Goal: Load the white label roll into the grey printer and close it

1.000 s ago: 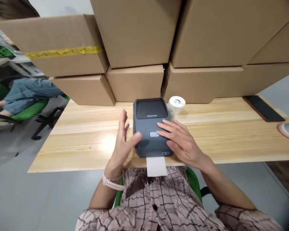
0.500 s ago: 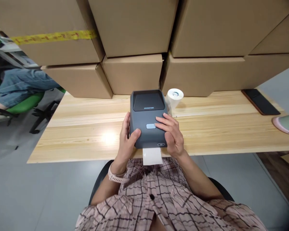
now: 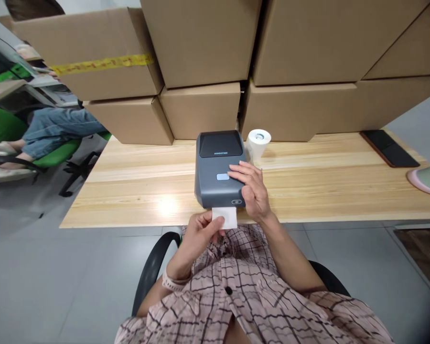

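A dark grey label printer (image 3: pixel 215 188) stands near the table's front edge, with a light blue button on its top. From its front a white label strip (image 3: pixel 229 216) sticks out. My left hand (image 3: pixel 205 231) pinches the strip's left part between thumb and fingers. My right hand (image 3: pixel 252 188) lies on the printer's right side, its fingers stretched over the top beside the button and its thumb at the front right corner. A white label roll (image 3: pixel 258 141) stands upright behind the right hand, close to the printer.
Stacked cardboard boxes (image 3: pixel 204 110) line the back of the wooden table (image 3: pixel 146 191). At the right are a black phone (image 3: pixel 390 148) and a green and pink object (image 3: pixel 428 179). Beyond the table's left side, a person's legs (image 3: pixel 53 129) rest on a green chair (image 3: pixel 62 155).
My left hand has left the printer's left side, moved down to the front and taken hold of the label strip. My right hand stays on the printer. The view has shifted slightly.
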A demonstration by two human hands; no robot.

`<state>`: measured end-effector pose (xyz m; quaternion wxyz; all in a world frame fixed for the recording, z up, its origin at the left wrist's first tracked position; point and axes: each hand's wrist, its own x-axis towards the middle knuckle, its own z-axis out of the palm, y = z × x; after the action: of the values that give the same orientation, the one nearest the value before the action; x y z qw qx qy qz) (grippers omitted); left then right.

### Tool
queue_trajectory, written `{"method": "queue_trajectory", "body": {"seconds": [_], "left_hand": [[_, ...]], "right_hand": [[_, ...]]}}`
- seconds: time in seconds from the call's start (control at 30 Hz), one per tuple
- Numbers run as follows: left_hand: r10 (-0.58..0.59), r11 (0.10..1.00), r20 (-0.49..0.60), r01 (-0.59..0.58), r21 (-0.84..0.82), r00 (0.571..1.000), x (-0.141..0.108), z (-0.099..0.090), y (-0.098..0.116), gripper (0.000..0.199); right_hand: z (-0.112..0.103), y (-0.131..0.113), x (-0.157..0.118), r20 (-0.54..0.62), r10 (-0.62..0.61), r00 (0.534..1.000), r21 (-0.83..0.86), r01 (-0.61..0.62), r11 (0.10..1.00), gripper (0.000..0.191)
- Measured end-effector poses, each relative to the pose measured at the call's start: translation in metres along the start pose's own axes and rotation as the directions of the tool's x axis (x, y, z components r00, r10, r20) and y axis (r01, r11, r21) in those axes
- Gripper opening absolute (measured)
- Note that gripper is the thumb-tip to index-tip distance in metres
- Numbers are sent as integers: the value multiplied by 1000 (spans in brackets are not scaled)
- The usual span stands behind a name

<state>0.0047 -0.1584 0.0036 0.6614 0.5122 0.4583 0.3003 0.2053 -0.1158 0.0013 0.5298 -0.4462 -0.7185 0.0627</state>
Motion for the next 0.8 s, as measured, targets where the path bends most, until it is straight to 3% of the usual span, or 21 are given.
{"method": "queue_trajectory", "body": {"seconds": [0.13, 0.3, 0.4, 0.47, 0.6, 0.63, 0.67, 0.8], "left_hand": [[119, 969, -28, -110, 222, 992, 1, -6, -12, 46], [162, 962, 25, -163, 217, 987, -3, -17, -15, 46], [265, 945, -71, -244, 216, 962, -3, -29, -11, 48], [382, 911, -204, -329, 249, 901, 0, -36, -11, 46], [636, 772, -445, -509, 380, 631, 10, -36, -16, 26], [660, 751, -463, -530, 394, 592, 12, -33, -17, 23], [667, 745, -463, -538, 395, 583, 14, -30, -16, 27], [646, 763, -385, -550, 339, 659, 25, -25, 2, 49]], "right_hand": [[-5, -2, 1, 51, 8, 999, -2, -8, 1000, 55], [-21, -12, 12, 208, -20, 978, -226, 68, 972, 53], [-29, -18, 25, 319, -32, 947, -352, 150, 924, 41], [-29, -19, 31, 362, -76, 929, -367, 216, 905, 37], [-21, -13, 23, 330, -91, 940, -279, 189, 941, 29], [-20, -11, 17, 294, -82, 952, -233, 155, 960, 31], [-19, -8, 10, 255, -71, 964, -185, 121, 975, 36], [-22, 0, -4, 143, -54, 988, -31, 58, 998, 68]]}}
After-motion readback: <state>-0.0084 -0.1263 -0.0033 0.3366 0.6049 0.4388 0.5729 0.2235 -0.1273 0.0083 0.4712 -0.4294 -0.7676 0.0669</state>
